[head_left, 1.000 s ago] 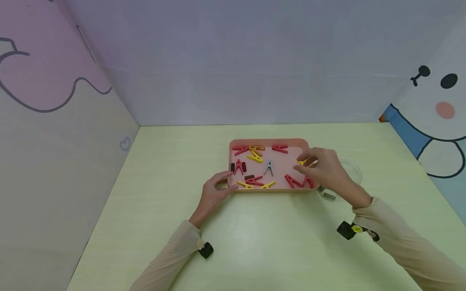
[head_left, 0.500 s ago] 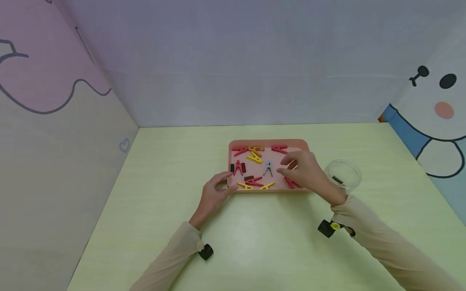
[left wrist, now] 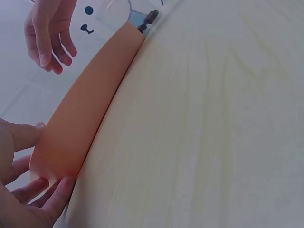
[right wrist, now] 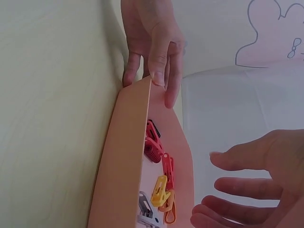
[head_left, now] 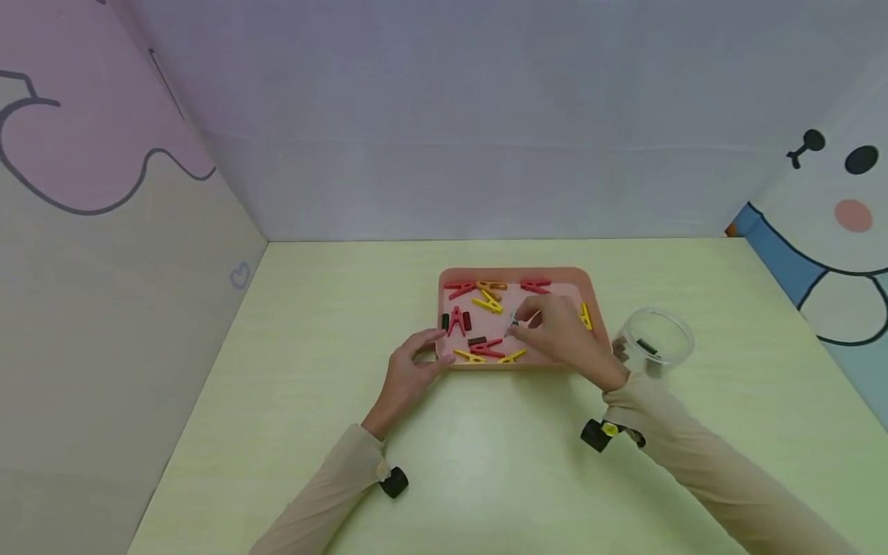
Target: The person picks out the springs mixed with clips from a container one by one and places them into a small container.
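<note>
A pink tray sits on the pale green table, and everything here is easiest placed from it. The left hand is at the tray's near left corner, thumb over the rim and fingers curled round the edge, gripping it; the right wrist view shows this grip plainly. The right hand hovers over the middle of the tray, fingers spread loosely and bent a little, with nothing in it; its fingertips are just beside a small grey peg lying near the tray's centre, and I cannot tell whether they touch it. Scattered in the tray are more pegs: red ones along the far edge and at the left, yellow ones toward the far left and along the near edge, and one yellow peg by the right rim. To the right of the tray, close beside it, stands a clear cup with a dark peg inside. Cartoon-printed walls stand behind and to both sides of the tray
</note>
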`<action>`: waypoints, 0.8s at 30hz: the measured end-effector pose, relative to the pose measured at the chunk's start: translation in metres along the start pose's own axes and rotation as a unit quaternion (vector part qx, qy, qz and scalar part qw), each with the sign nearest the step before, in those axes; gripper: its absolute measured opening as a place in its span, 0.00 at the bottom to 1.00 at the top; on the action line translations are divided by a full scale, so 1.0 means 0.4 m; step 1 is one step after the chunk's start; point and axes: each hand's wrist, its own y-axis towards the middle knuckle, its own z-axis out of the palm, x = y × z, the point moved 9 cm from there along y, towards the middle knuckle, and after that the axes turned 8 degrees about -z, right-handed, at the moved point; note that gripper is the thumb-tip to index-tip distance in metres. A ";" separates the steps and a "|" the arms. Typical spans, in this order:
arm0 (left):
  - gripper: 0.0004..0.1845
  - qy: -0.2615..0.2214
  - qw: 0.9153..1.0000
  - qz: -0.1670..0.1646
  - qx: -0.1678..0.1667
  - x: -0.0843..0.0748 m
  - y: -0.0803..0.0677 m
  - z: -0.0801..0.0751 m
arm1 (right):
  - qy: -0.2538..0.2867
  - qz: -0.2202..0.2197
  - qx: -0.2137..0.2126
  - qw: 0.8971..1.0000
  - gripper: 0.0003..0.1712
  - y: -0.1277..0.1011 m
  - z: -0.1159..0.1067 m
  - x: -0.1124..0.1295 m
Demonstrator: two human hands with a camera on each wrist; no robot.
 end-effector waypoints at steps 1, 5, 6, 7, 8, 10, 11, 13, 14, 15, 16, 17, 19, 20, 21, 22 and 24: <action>0.25 0.000 1.000 0.000 0.000 0.001 0.000 0.000 | 0.000 -0.004 -0.002 1.000 0.11 0.001 0.002 0.002; 0.25 0.003 1.000 0.001 0.002 0.002 0.000 0.000 | -0.005 -0.013 -0.007 1.000 0.09 0.005 0.014 0.009; 0.25 0.002 1.000 0.002 0.002 0.003 0.000 0.000 | -0.004 -0.016 -0.007 1.000 0.09 0.006 0.018 0.010; 0.25 0.002 1.000 0.004 0.002 0.003 0.000 0.000 | -0.005 -0.021 -0.007 1.000 0.08 0.007 0.022 0.012; 0.25 -0.001 1.000 0.008 0.002 0.001 0.000 -0.001 | -0.003 -0.026 -0.008 1.000 0.08 0.010 0.027 0.015; 0.25 -0.006 1.000 0.016 0.003 -0.003 -0.001 -0.002 | 0.002 -0.036 -0.007 0.999 0.07 0.015 0.037 0.018; 0.25 -0.007 1.000 0.019 0.002 -0.004 -0.002 -0.003 | 0.003 -0.040 -0.006 0.999 0.07 0.019 0.043 0.018; 0.25 -0.007 1.000 0.026 0.001 -0.009 -0.004 -0.005 | 0.005 -0.047 -0.003 0.999 0.08 0.026 0.052 0.021; 0.25 -0.008 1.000 0.029 0.001 -0.010 -0.004 -0.005 | 0.006 -0.046 0.000 0.999 0.08 0.029 0.057 0.022; 0.25 -0.007 1.000 0.030 0.002 -0.010 -0.003 -0.005 | 0.005 -0.041 0.003 0.999 0.09 0.031 0.062 0.023; 0.25 -0.009 0.999 0.032 0.002 -0.009 -0.003 -0.004 | 0.004 -0.036 0.006 0.999 0.09 0.032 0.067 0.023; 0.25 -0.009 0.999 0.032 0.003 -0.009 -0.003 -0.004 | 0.002 -0.031 0.009 0.999 0.09 0.034 0.071 0.023; 0.25 -0.010 0.999 0.035 0.005 -0.007 -0.002 -0.003 | 0.001 -0.018 0.014 1.000 0.10 0.037 0.079 0.023; 0.25 -0.011 0.999 0.035 0.005 -0.006 0.000 -0.002 | 0.000 -0.012 0.016 1.000 0.10 0.039 0.084 0.022; 0.25 -0.012 0.999 0.035 0.005 -0.005 0.000 -0.003 | -0.001 -0.009 0.018 1.000 0.10 0.041 0.088 0.021; 0.25 -0.011 0.999 0.033 0.005 -0.005 -0.001 -0.003 | -0.002 -0.009 0.019 1.000 0.10 0.043 0.093 0.021; 0.25 -0.008 1.000 0.029 0.005 -0.005 0.000 -0.002 | -0.006 -0.008 0.022 1.000 0.11 0.048 0.102 0.021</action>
